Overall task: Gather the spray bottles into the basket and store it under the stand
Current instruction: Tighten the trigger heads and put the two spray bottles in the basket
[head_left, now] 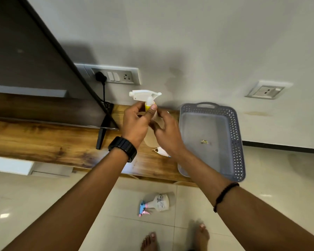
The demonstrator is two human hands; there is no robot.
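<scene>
Grey perforated basket, white-and-yellow spray head, brown woodgrain stand

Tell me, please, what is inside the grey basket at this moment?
The grey basket holds no bottles, only a small scrap on its floor. The right hand covers its near left rim.

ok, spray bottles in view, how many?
2. One spray bottle is held in both hands, left hand and right hand, above the wooden stand. The other bottle lies on the floor tiles. More may be hidden.
</scene>
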